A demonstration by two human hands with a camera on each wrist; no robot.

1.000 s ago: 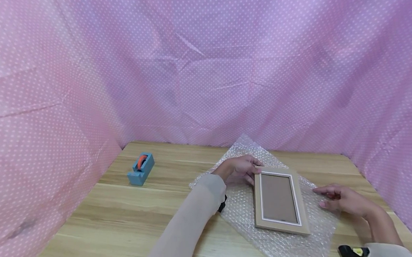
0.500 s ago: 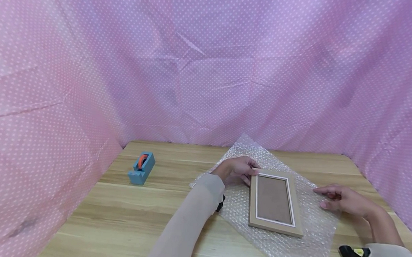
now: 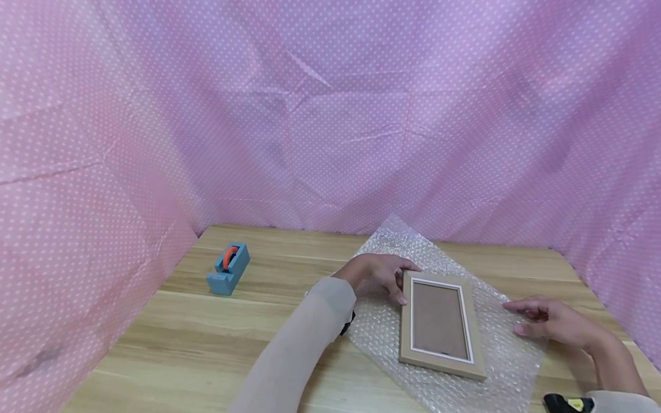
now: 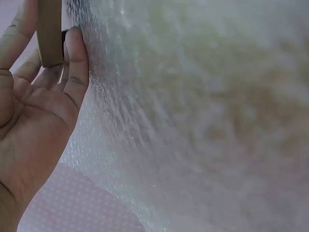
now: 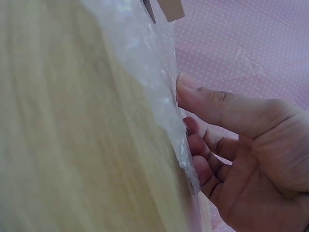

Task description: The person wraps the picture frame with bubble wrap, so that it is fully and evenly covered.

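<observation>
Seen from above, with twelve o'clock pointing away from the person, a pale wooden picture frame (image 3: pixel 439 322) lies on a sheet of bubble wrap (image 3: pixel 377 331) on a wood-grain table (image 3: pixel 171 346). Its long axis runs from twelve to six; a thin white border surrounds a plain brown panel.

The left hand (image 3: pixel 385 272) is the nearer one, touching the frame at its eleven o'clock corner. The thumb lies along the nine o'clock edge and the fingers reach round the top, so the corner sits held between them; how firmly, I cannot tell. From this hand, the body of the frame stretches off toward four o'clock.

The right hand (image 3: pixel 559 325) is apart from the frame, which lies at nine o'clock from it across a strip of bare wrap. Its thumb and index finger are spread, the other fingers bent loosely, the tips touching the wrap near its three o'clock corner. The right wrist view shows the fingertips against the sheet's edge, with no clear pinch.

The wrap is set as a diamond, one point toward twelve, so the frame's long axis runs roughly corner to corner. A blue tape dispenser (image 3: pixel 222 284) with an orange roll stands well apart, between nine and ten o'clock from the frame.
</observation>
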